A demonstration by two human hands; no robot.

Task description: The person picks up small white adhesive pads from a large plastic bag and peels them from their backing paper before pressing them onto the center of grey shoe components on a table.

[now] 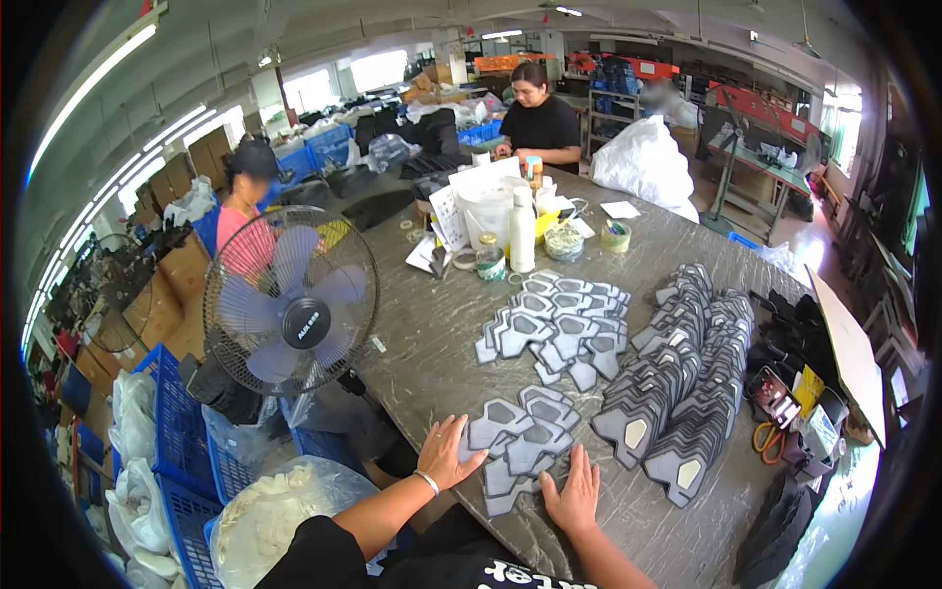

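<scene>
Near the front edge of the table, a small spread of grey, dark-edged cut pieces [530, 437] lies in overlapping rows. My left hand [448, 455] rests at its left side, fingers stretched out and the thumb against the pieces. On the other side, my right hand [574, 489] lies with fingers extended, its thumb touching the lowest piece. Neither hand grips anything. A larger group of similar grey pieces [564, 329] lies farther back. To the right, long overlapping rows of dark-edged pieces [653, 393] with pale patches run away from me.
A fan [304, 324] stands left of the table [412, 358]. A white bottle [522, 231], tape rolls and a tub [488, 211] stand farther back. Orange-handled scissors [768, 444] lie at right. Blue crates [182, 432] and a bagged sack [275, 525] sit low left. Two people work beyond.
</scene>
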